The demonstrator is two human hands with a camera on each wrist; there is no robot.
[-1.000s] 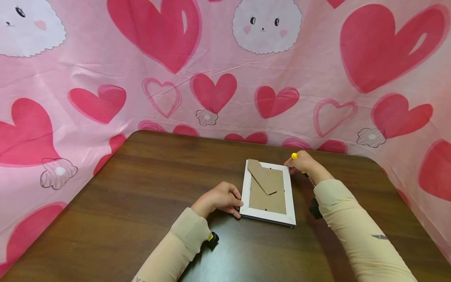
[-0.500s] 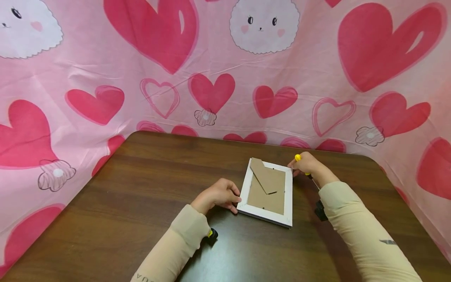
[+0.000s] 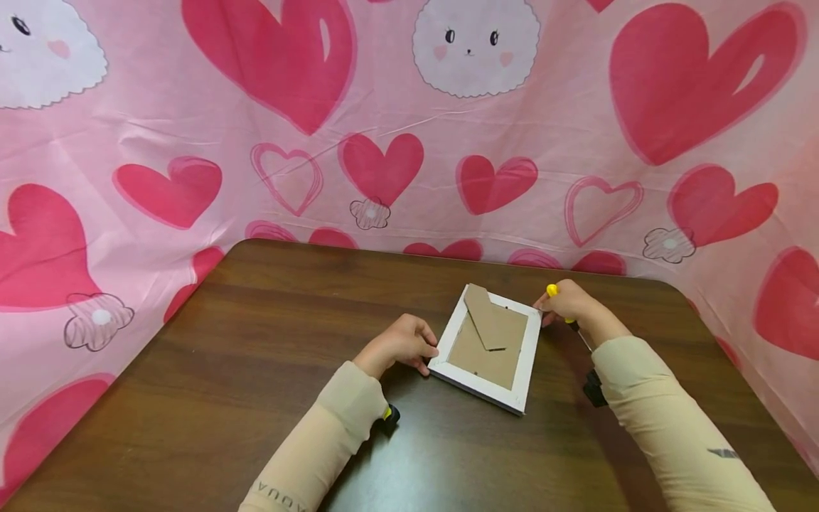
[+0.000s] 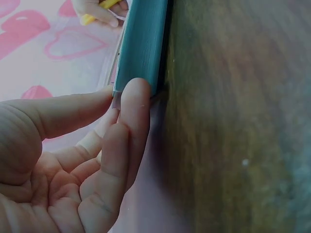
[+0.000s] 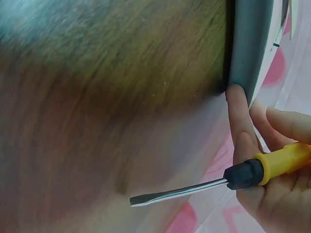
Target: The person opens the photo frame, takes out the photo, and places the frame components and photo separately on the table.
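A white picture frame [image 3: 526, 355] lies face down on the table, its brown backing board [image 3: 505, 323] and folded cardboard stand [image 3: 481, 320] showing. My left hand [image 3: 398, 344] pinches the near-left corner, with the thumb on top and a finger [image 4: 135, 104] against the side in the left wrist view. At the far-right corner, fingers of my right hand [image 3: 571, 302] touch the frame. That same hand holds a yellow-handled screwdriver [image 5: 284, 161] across the palm. Its flat metal blade points away from the frame, over the table, in the right wrist view.
The dark wooden table [image 3: 288, 320] extends around the frame on all sides. Behind it hangs a pink cloth [image 3: 390, 92] printed with hearts, close to the table's far edge.
The picture frame has turned clockwise on the table. My right hand has moved right and slightly nearer with the screwdriver. My left hand has shifted slightly away from me with its corner.
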